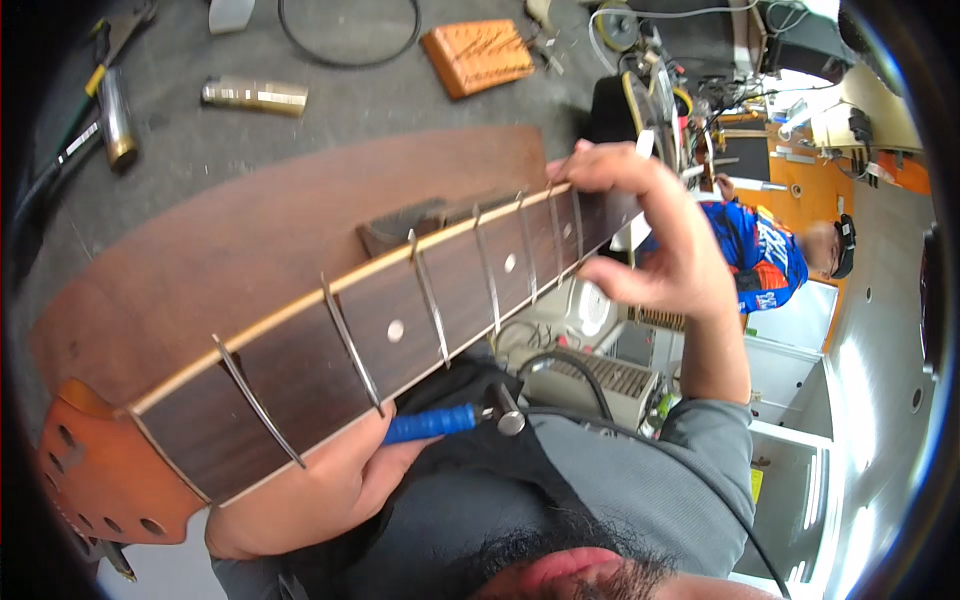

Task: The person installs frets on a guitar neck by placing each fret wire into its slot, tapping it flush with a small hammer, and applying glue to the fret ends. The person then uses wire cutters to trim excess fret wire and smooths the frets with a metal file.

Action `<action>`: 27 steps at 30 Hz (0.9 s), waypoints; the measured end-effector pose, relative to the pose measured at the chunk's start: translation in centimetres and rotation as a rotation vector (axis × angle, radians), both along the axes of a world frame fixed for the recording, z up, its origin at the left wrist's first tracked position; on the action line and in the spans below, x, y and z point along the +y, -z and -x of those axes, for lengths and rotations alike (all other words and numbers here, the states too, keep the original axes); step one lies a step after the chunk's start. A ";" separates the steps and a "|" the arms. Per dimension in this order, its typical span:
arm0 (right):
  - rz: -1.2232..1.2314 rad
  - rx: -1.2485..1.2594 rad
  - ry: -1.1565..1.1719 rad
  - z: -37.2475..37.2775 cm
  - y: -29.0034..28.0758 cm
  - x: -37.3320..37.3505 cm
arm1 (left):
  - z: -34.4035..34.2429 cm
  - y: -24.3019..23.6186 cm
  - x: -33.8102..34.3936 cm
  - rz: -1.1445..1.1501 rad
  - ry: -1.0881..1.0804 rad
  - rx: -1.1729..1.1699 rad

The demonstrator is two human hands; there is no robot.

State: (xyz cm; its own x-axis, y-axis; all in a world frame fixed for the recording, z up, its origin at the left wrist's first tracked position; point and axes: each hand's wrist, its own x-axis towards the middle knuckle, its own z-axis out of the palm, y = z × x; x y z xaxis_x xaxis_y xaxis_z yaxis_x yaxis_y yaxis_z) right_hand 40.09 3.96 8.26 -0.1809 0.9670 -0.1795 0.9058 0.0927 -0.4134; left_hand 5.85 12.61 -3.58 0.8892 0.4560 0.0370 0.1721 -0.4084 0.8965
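Observation:
A guitar neck with a dark fretboard [380,330], pale dot inlays and an orange-brown headstock [120,465] stretches diagonally across the view. Several metal fret wires [347,345] cross it, their ends sticking out past the board's edges. My left hand [310,485] is below the neck near the headstock, closed around a small hammer with a blue handle [430,423] and a round metal head; some of its fingers are hidden by the neck. At the far end, my right hand [665,220] spans the fretboard, fingers on one edge and thumb at the other.
Beneath the neck are a curved brown board [220,240] and a dark support block [400,228]. On the grey bench lie an orange block [478,58] holding wires, two tubes and a black cable loop [350,64]. Another person [765,255] in blue is at the right.

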 end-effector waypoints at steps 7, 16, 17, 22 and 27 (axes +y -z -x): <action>-0.005 -0.023 0.009 0.4 -0.1 -0.4 | -0.2 -0.3 0.1 0.045 0.027 -0.008; -0.029 0.048 0.034 -0.2 0.9 -0.6 | -0.1 0.4 0.0 0.037 0.012 -0.024; -0.029 0.059 0.035 -0.4 1.0 -0.7 | -0.2 0.2 0.1 0.047 0.018 -0.017; -0.018 0.078 0.039 -0.8 1.4 -0.3 | -0.7 0.2 0.7 0.016 0.052 0.015; -0.031 0.086 0.064 -3.7 1.6 1.0 | -3.8 0.6 2.6 0.025 0.060 -0.008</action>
